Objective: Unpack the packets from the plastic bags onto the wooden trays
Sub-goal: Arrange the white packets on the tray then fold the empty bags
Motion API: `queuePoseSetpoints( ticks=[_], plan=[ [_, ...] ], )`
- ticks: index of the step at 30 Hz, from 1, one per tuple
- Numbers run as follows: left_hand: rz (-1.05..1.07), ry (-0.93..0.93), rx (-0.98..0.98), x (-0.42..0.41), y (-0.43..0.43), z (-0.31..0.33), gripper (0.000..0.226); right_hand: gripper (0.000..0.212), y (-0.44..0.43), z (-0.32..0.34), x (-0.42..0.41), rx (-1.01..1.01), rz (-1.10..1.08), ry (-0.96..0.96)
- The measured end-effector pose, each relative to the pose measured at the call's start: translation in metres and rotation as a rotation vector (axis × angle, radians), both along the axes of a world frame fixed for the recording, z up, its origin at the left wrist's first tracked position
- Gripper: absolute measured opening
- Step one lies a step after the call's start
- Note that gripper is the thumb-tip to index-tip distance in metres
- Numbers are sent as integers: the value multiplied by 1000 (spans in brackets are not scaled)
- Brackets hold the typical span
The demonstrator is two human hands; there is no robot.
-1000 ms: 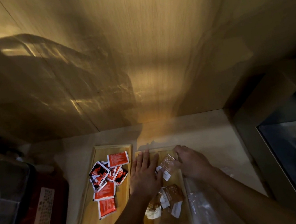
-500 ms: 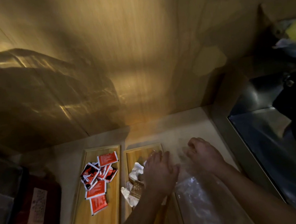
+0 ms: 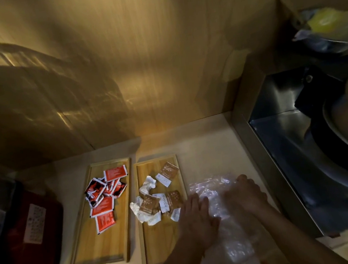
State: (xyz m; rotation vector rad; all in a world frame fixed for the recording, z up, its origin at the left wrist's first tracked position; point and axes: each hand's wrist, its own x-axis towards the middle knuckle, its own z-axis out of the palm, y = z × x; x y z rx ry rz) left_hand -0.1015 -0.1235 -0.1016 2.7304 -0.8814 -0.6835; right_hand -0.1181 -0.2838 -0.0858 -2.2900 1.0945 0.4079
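Note:
Two wooden trays lie side by side on the pale counter. The left tray [image 3: 91, 249] holds several red packets [image 3: 105, 196]. The right tray [image 3: 159, 244] holds several brown and white packets [image 3: 155, 200]. Just right of that tray lies a crumpled clear plastic bag [image 3: 211, 189]. My left hand [image 3: 198, 219] rests flat on the bag's left side, fingers together. My right hand [image 3: 245, 193] presses down on its right side, fingers curled over the plastic. Whether any packets are inside the bag cannot be made out.
A dark red appliance [image 3: 32, 239] with a white label stands at the left edge. A steel sink [image 3: 284, 139] with a dark pot fills the right side. A wooden wall rises behind the counter. A yellow object [image 3: 324, 21] sits on a shelf top right.
Both hands have moved off the right tray to the plastic bag beside it. The brown and white packets now lie uncovered on the tray. The camera has swung right.

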Motion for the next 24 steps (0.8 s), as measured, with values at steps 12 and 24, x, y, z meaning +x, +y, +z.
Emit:
queuePoseSetpoints(
  ticks=[12, 24],
  plan=[
    [-8, -28, -22, -2, 0, -1, 56, 8, -4, -3, -13, 386, -111, -264],
    [719, 463, -902, 18, -4, 56, 57, 10, -23, 55, -1, 741, -24, -712]
  ],
)
